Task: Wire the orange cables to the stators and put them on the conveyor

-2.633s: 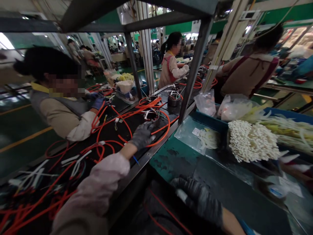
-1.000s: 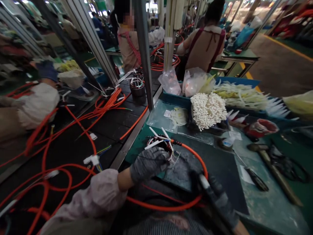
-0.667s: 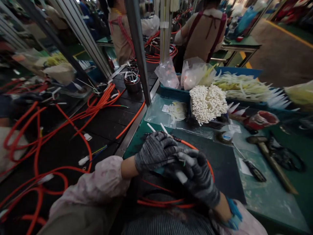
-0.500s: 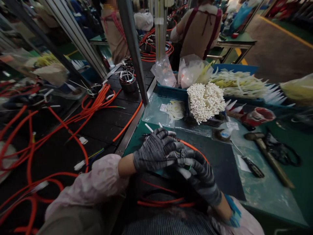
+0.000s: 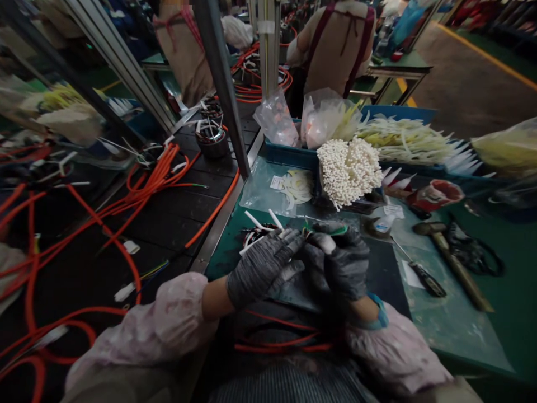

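Both my hands wear dark grey striped gloves and are close together over the green bench. My left hand point(image 5: 266, 266) has its fingers stretched out towards the right, the thumb apart below them. Just behind it is a dark wound part with white sleeves point(image 5: 257, 221) sticking up, mostly covered by that hand. My right hand point(image 5: 346, 263) is closed, its fingers bent round a thin green wire point(image 5: 338, 230). The far end of that wire reaches left to the gap between my hands. What else lies under the fingers is hidden.
A bundle of thin white tubes point(image 5: 348, 170) stands beyond my hands, before a blue bin point(image 5: 398, 115) of pale sleeves. To the right lie a screwdriver point(image 5: 432, 284) and a hammer point(image 5: 455, 263). Orange cables point(image 5: 155, 179) cover the conveyor point(image 5: 180, 218) on the left. People sit farther back.
My right hand has risen and turned upright, bringing the green wire up. My left hand has shifted slightly down and apart from it, so more of the white sleeves shows.
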### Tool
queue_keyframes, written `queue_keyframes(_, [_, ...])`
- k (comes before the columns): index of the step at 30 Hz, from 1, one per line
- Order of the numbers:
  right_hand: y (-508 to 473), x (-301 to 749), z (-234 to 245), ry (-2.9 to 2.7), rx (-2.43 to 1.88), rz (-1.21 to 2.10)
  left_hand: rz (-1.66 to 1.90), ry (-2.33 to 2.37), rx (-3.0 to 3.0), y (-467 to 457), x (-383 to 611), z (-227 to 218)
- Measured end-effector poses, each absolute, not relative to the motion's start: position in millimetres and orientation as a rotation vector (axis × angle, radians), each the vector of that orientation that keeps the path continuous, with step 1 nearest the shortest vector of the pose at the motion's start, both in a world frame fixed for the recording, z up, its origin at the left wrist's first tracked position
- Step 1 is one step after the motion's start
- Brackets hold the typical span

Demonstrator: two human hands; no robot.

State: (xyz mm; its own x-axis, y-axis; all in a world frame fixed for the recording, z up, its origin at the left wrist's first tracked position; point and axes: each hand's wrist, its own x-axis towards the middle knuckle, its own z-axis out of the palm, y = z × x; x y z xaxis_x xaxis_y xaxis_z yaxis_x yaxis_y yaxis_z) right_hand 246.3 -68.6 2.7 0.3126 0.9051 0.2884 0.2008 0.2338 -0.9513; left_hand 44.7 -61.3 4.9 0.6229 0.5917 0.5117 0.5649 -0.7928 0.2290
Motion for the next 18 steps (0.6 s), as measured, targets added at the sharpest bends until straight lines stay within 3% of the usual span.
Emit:
queue_keyframes(3, [-55.6,252.8,18.8,-1.223,-1.150,0.856,0.770,0.834,2.888,-50.4,14.4,13.9])
queue_keyframes(8, [-30.4,299.5,44.7,-1.622,-0.840,1.496,0.500,0.626,3.094,-37.0,-36.7,25.0])
queue_keyframes(11, [-1.8,300.9,49.8,-1.997,-0.798,1.268,0.403,0.499,3.197,-32.1,-44.9,23.9])
queue_keyframes(15, [24.5,273.6,39.6,-2.736,-0.350,0.944,0.251,0.444,3.207,-24.4,-33.3,25.7])
queue_keyframes(18, [31.3,253.6,21.4,-2.865,-0.286,0.661,0.096,0.464,3.156,-20.1,-20.1,28.6])
